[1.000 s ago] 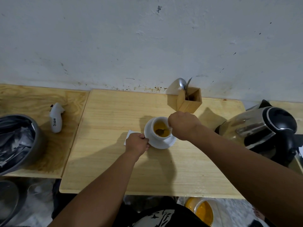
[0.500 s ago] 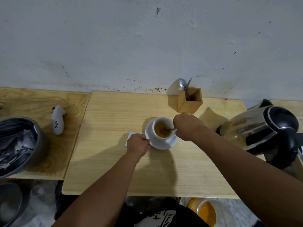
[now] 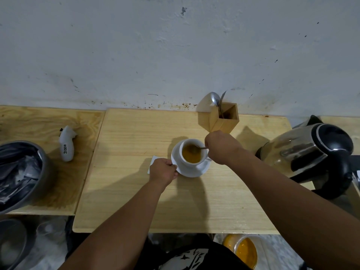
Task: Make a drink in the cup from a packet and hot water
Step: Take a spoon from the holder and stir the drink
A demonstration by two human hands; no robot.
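where the saucer (image 3: 196,171) sits — cup (image 3: 192,153) between both hands

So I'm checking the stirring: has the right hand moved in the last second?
Yes. The right hand, holding the spoon, shifted from over the cup toward its kettle side.

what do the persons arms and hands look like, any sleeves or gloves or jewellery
Both forearms are bare right up to the frame edge: no sleeves visible. The left hand and right hand wear no gloves, and no watch, bracelet or ring is visible.
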